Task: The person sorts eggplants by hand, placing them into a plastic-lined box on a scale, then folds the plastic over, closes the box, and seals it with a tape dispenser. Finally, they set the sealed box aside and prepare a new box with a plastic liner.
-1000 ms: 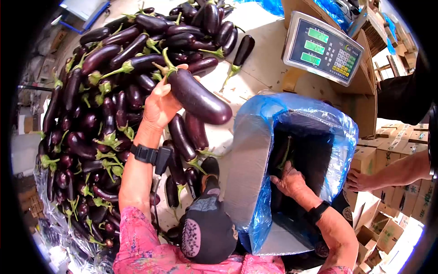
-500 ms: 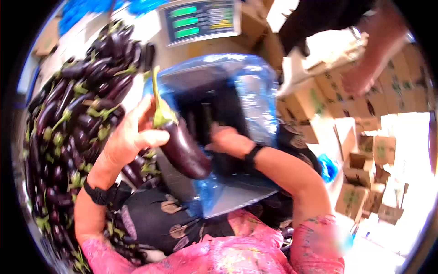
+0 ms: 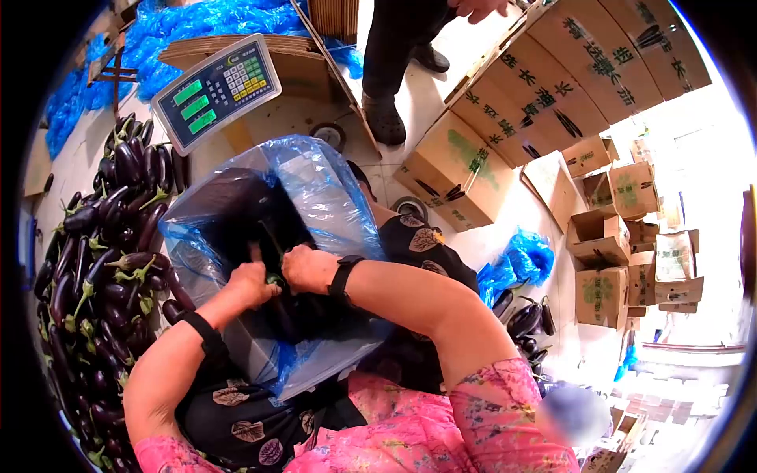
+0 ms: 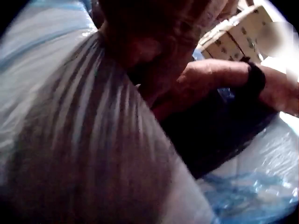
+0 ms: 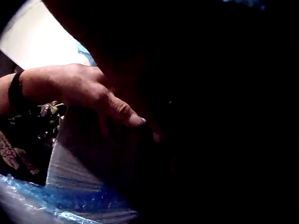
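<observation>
A cardboard box lined with blue plastic [image 3: 315,189] lies tilted against my lap, its opening dark. Both my hands are inside that opening, side by side. My left hand [image 3: 254,285] is curled at the near rim round an eggplant whose green calyx [image 3: 274,278] shows between the hands; the fruit's body is lost in the dark. In the right wrist view the left hand [image 5: 88,91] reaches down into the box. My right hand [image 3: 303,266] sits knuckles up beside it, fingers hidden; the blurred left wrist view shows this right hand [image 4: 196,84] too.
A big pile of purple eggplants [image 3: 102,268] fills the left side. A weighing scale [image 3: 217,91] stands behind the box. Printed cartons [image 3: 465,169] are stacked at the right, a few loose eggplants [image 3: 524,319] lie below them, and another person's shoe [image 3: 384,118] shows at the top.
My left hand carried the eggplant from the pile across and down into the box, beside my right hand. My head turned right, bringing the cartons into view.
</observation>
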`<state>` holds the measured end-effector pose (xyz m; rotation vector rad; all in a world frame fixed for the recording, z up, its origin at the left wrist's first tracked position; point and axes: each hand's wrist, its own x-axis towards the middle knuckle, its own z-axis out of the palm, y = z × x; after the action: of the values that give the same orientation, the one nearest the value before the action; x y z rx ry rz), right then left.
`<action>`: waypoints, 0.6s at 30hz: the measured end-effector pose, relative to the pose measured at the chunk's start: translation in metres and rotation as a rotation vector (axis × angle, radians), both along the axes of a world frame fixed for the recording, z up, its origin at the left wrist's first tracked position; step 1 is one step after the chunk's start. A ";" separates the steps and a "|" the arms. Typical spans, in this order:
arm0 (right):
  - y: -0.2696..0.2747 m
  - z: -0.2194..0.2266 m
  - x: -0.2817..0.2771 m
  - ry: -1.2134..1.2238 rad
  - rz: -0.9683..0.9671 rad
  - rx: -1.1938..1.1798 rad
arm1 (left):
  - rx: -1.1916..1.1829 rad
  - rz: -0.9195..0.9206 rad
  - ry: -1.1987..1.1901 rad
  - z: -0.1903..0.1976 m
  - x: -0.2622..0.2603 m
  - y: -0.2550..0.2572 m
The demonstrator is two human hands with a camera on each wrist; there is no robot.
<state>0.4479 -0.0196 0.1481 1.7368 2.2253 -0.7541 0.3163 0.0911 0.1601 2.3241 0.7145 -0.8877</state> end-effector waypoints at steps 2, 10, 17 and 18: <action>-0.004 0.003 0.001 -0.008 -0.046 0.025 | 0.313 -0.140 -0.146 0.010 -0.002 -0.018; 0.011 -0.009 0.008 0.194 -0.300 -0.202 | -0.032 -0.353 -0.174 -0.005 0.000 0.020; -0.003 -0.021 0.004 0.233 -0.386 -0.189 | -0.036 -0.329 -0.288 0.064 0.001 0.014; -0.003 -0.017 -0.001 0.200 -0.407 -0.162 | -0.083 -0.296 -0.322 0.079 -0.001 0.022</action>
<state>0.4474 -0.0225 0.1316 2.1372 1.8727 -1.2062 0.3155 0.1134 0.2390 2.4541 0.2000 -0.6253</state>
